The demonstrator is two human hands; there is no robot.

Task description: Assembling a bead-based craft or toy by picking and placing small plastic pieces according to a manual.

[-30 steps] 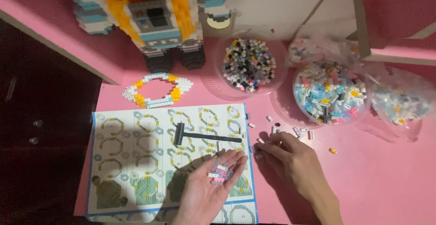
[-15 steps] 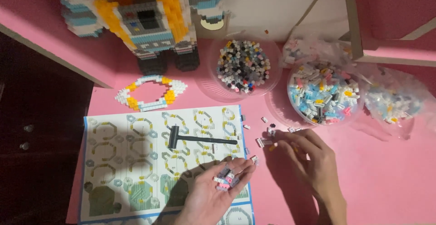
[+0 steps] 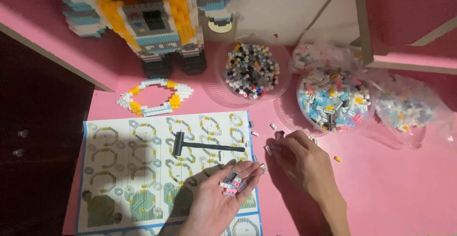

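A left hand (image 3: pixel 221 195) is held palm-up at the lower centre of the frame, fingers loosely spread, with a small cluster of tiny bricks (image 3: pixel 233 183) cupped in the open palm; the cluster's long axis runs diagonally, from lower left toward upper right, along the line of the fingers. The hand is poised over the lower right part of an instruction sheet (image 3: pixel 143 169) spread on the pink tabletop (image 3: pixel 404 183). Just to the right, the right hand (image 3: pixel 300 162) is laid palm-down, its fingertips drawn together on loose bricks (image 3: pixel 269 149) scattered beside the sheet's right edge; whether one is pinched in the grip cannot be told. A small black hammer (image 3: pixel 204 145) is seen lying on the sheet, its handle running left to right with the head at the left. Two round tubs of bricks, one dark-mixed (image 3: pixel 252 69), one pastel (image 3: pixel 333 100), are set at upper right, a white-and-yellow brick ring (image 3: pixel 154 95) at centre left, and a large brick model (image 3: pixel 143 21) at the top.
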